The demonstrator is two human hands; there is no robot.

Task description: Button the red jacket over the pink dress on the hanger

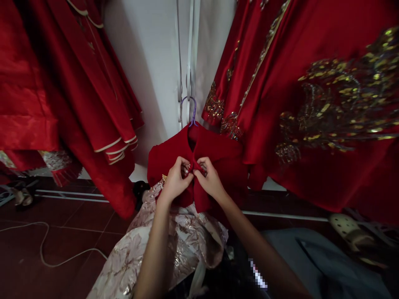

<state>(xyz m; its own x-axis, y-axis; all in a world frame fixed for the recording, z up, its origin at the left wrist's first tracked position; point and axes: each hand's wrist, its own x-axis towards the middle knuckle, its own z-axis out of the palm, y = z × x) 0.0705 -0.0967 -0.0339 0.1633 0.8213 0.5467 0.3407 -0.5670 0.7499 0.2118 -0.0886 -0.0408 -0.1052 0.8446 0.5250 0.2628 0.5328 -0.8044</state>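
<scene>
A short red jacket hangs on a purple hanger straight in front of me. My left hand pinches the left front edge of the jacket, fingers curled behind the cloth. Just beside it, my right hand grips the right front edge in the same way. Both hands meet at the middle of the front opening, below the collar. Whatever fastening lies between the fingertips is too small to make out. Under the jacket spreads a pale pink and gold patterned garment, partly covered by my forearms.
Red garments hang at the left, and a red garment with gold sequins hangs at the right. Metal rods run down the white wall. A cable crosses the tiled floor. A pale clog lies at the lower right.
</scene>
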